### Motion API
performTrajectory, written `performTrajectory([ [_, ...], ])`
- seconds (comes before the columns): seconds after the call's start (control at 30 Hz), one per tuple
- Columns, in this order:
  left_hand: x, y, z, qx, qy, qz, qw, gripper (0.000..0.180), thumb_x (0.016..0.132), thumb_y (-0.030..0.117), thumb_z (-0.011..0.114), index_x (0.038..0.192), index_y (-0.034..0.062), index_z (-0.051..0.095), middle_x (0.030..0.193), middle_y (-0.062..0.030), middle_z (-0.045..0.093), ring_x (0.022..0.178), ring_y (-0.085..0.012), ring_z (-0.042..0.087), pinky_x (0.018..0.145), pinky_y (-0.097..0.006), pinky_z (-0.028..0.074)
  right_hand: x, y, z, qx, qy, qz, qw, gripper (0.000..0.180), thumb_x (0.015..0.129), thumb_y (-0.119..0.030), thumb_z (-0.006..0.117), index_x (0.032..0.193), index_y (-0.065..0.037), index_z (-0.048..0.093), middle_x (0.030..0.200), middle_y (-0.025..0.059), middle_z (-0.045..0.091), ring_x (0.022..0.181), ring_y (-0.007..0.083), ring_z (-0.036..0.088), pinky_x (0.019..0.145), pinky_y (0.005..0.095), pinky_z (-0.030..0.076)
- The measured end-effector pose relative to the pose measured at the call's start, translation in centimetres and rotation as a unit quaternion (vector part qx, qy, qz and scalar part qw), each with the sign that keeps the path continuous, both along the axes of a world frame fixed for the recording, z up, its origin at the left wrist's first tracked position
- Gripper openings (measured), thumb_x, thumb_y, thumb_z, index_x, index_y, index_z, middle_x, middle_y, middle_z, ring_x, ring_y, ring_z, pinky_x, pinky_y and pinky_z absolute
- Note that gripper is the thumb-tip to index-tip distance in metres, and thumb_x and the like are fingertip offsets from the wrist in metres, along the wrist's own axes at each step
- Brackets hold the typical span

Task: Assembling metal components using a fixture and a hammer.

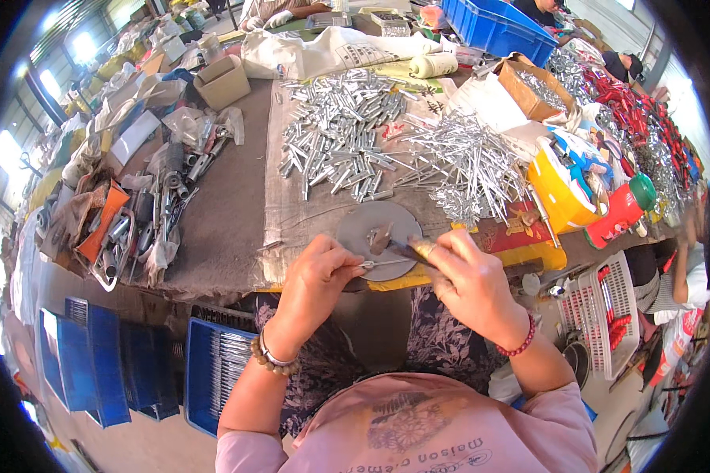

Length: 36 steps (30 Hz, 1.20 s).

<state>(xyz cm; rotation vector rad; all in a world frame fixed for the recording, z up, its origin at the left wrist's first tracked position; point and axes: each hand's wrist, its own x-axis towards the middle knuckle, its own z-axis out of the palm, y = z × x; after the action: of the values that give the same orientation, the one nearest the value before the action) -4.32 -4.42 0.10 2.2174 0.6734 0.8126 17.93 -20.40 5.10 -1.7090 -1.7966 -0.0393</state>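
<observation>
My left hand (pixel 320 272) is closed in a pinch on a thin silvery metal rod (pixel 368 265), held over the near edge of a round grey disc (pixel 355 225). My right hand (pixel 467 272) grips a dark, narrow tool (pixel 405 251) whose tip points at the disc's middle; its exact kind is unclear. A brown lump (pixel 381 238) sits on the disc beside the tip. Beyond the disc lie a heap of short metal tubes (pixel 335 130) and, to its right, a heap of thin metal rods (pixel 477 162). Small metal pieces (pixel 457 206) gather at the near end of the rods.
At left are mixed tools and an orange-handled item (pixel 102 225). A yellow container (pixel 560 189) and a red bottle with green cap (pixel 623 211) stand at right. A blue crate of metal rods (pixel 199 370) is below the table; a white basket (pixel 625 315) is lower right.
</observation>
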Motion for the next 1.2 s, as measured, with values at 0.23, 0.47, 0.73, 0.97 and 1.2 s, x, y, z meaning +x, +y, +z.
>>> performTrajectory([
  [0.23,0.2,-0.3,0.3,0.000,-0.009,-0.003,1.000,0.014,0.087,-0.001,0.086,0.098,-0.0015,0.077,0.093,-0.0096,0.066,0.085,-0.0264,0.066,0.075,-0.035,0.053,-1.4,-1.0,0.2,-0.039,-0.007,0.023,0.999,0.050,0.089,0.000,0.076,0.138,-0.011,0.075,0.107,0.0082,0.061,0.081,0.0284,0.070,0.069,0.0411,0.058],
  [0.47,0.2,-0.1,0.4,0.019,-0.008,-0.004,1.000,0.018,0.084,-0.001,0.087,0.101,-0.0006,0.079,0.093,-0.0116,0.067,0.085,-0.0309,0.068,0.075,-0.038,0.055,-1.9,-1.4,-0.2,0.053,0.017,0.014,0.998,0.047,0.092,-0.002,0.074,0.138,-0.009,0.074,0.100,0.0082,0.060,0.077,0.0284,0.069,0.066,0.0409,0.057],
  [0.73,-0.1,0.0,0.1,-0.004,-0.012,-0.002,1.000,0.017,0.086,0.000,0.087,0.102,-0.0004,0.080,0.093,-0.0115,0.067,0.083,-0.0286,0.069,0.075,-0.037,0.055,-1.9,-1.5,0.6,0.158,0.043,0.030,0.986,0.057,0.090,0.002,0.070,0.145,-0.014,0.071,0.095,0.0093,0.058,0.078,0.0288,0.069,0.067,0.0426,0.058],
  [0.97,0.0,0.2,0.2,0.000,-0.004,-0.013,1.000,0.018,0.087,0.001,0.087,0.103,-0.0006,0.080,0.093,-0.0113,0.067,0.084,-0.0283,0.069,0.075,-0.037,0.055,-0.4,-1.1,-2.0,0.023,-0.055,-0.006,0.998,0.064,0.092,0.000,0.067,0.152,-0.022,0.068,0.091,0.0066,0.055,0.074,0.0286,0.066,0.066,0.0409,0.058],
  [1.2,0.1,0.0,0.1,-0.024,-0.005,0.003,1.000,0.016,0.087,-0.001,0.087,0.102,-0.0016,0.081,0.093,-0.0077,0.066,0.084,-0.0217,0.066,0.075,-0.033,0.052,-1.9,-1.4,-0.2,0.137,0.051,0.003,0.989,0.067,0.088,0.000,0.070,0.152,-0.018,0.067,0.092,0.0069,0.056,0.077,0.0291,0.068,0.070,0.0429,0.059],
])
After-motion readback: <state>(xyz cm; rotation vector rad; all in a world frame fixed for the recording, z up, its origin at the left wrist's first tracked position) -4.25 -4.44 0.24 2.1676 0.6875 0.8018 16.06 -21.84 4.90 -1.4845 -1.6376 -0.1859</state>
